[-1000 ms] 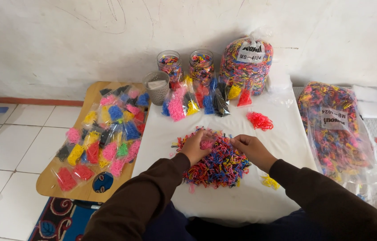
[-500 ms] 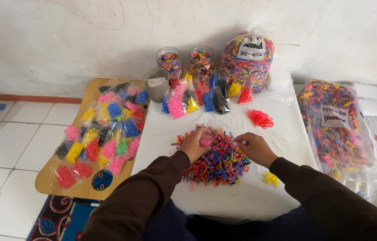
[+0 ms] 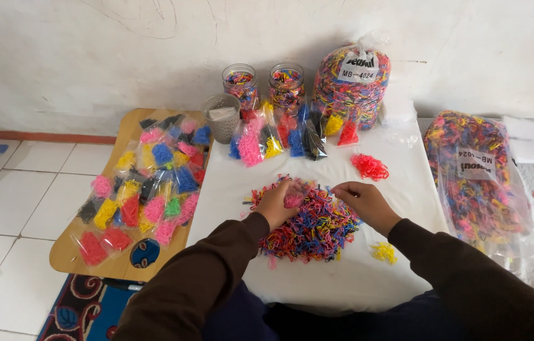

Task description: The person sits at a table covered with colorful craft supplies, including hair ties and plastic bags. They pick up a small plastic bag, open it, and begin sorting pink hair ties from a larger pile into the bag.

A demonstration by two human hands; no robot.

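Note:
A heap of mixed-colour small elastic bands (image 3: 313, 227) lies in the middle of a white cloth-covered surface (image 3: 349, 284). My left hand (image 3: 277, 203) rests on the heap's left top, fingers curled around some pink bands. At the heap's upper right edge, my right hand (image 3: 364, 203) pinches with its fingertips; whether it holds a band is unclear. A small red pile (image 3: 369, 167) lies behind the right hand and a small yellow pile (image 3: 384, 252) in front of it.
Small bags of sorted bands (image 3: 279, 136), two jars (image 3: 264, 85), a grey cup (image 3: 221, 118) and a big bag of bands (image 3: 350, 82) stand by the wall. A wooden board (image 3: 65, 252) on the left carries several coloured bags. Another large bag (image 3: 474, 177) lies right.
Both hands stay on the heap with only slight finger movement; the left hand has closed a little more over the pink bands.

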